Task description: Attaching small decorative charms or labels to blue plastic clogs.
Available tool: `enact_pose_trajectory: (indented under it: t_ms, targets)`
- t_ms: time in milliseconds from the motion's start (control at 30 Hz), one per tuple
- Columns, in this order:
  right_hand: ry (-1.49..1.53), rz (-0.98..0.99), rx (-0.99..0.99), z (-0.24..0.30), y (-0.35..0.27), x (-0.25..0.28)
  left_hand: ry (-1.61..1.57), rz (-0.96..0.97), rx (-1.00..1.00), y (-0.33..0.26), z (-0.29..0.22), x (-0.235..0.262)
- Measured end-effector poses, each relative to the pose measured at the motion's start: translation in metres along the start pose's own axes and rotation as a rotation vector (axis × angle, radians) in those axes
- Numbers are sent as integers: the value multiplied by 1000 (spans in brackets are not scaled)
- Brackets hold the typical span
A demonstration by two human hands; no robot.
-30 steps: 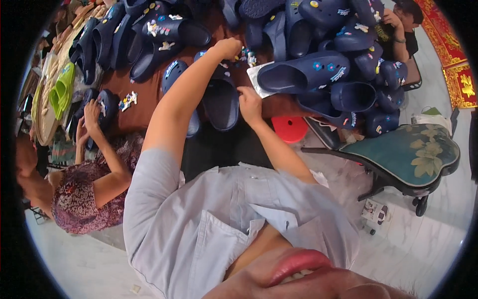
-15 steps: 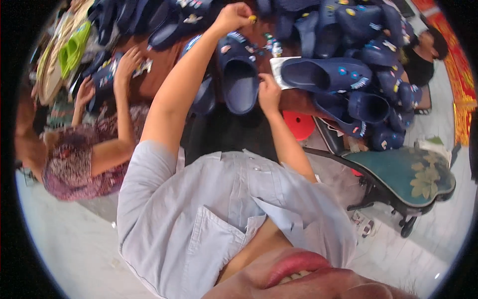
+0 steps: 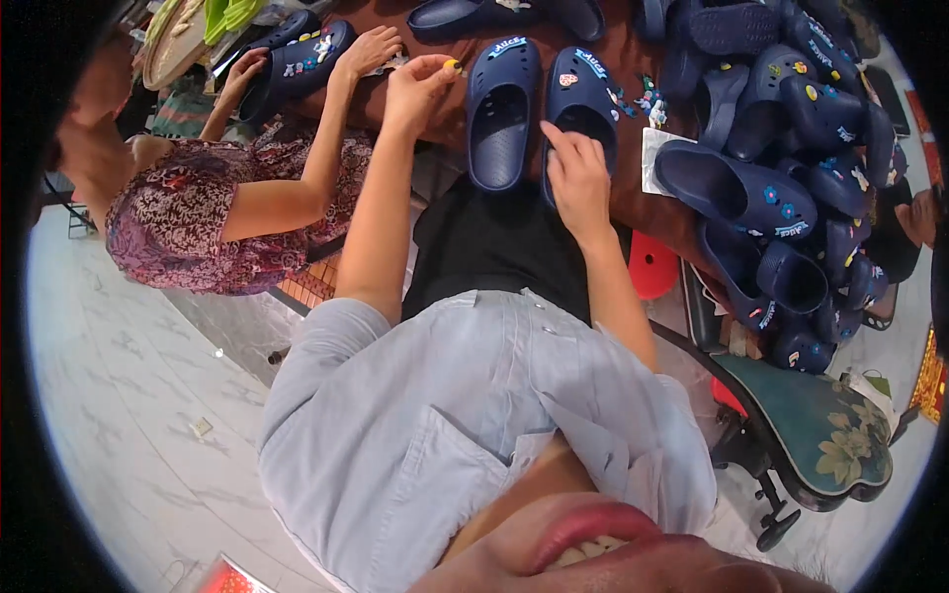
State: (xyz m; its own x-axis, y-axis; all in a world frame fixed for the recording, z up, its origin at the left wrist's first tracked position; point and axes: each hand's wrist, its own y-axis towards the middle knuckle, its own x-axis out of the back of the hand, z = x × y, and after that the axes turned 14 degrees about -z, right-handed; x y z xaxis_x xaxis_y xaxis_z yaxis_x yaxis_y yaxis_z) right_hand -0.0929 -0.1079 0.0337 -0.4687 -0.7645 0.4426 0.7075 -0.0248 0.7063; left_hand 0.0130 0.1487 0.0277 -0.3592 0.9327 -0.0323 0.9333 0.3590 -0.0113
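Note:
Two navy slide sandals lie side by side on the brown table (image 3: pixel 633 203) in front of me: the left sandal (image 3: pixel 500 114) and the right sandal (image 3: pixel 583 99). My left hand (image 3: pixel 420 84) is raised left of them, fingertips pinched on a small yellow charm (image 3: pixel 451 65). My right hand (image 3: pixel 576 178) rests on the near end of the right sandal, index finger extended. Small loose charms (image 3: pixel 638 99) lie just right of that sandal.
A heap of navy clogs and sandals (image 3: pixel 781 178) covers the table's right side, beside a silver packet (image 3: pixel 657 158). A co-worker in a patterned top sits at left, a hand (image 3: pixel 368 47) on another navy sandal (image 3: pixel 306 54). A green floral chair (image 3: pixel 820 430) stands at right.
The view has shifted so the two sandals sit nearer the middle. My left hand has come down and closer with the yellow charm. My right hand stays at the right sandal.

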Motion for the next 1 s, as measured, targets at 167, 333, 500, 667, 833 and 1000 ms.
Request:
enact_pose_trajectory:
  t_ms: [167,333,500,667,833,1000]
  targets:
    - [-235,141,44,-3,16,-27,201,-176,-255,0,18,-24]
    - [-276,228,-23,-9,20,-41,216,-282,-348,7,29,-36]
    - [-308,142,13,-19,9,-49,373,-223,-483,3,32,-38]
    - [-303,112,41,-24,5,-54,394,-213,-609,-4,33,-38]
    - [-296,88,85,-24,4,-56,475,-181,-850,-5,41,-35]
    - [-331,117,104,-26,6,-56,529,-131,-859,-12,44,-29]
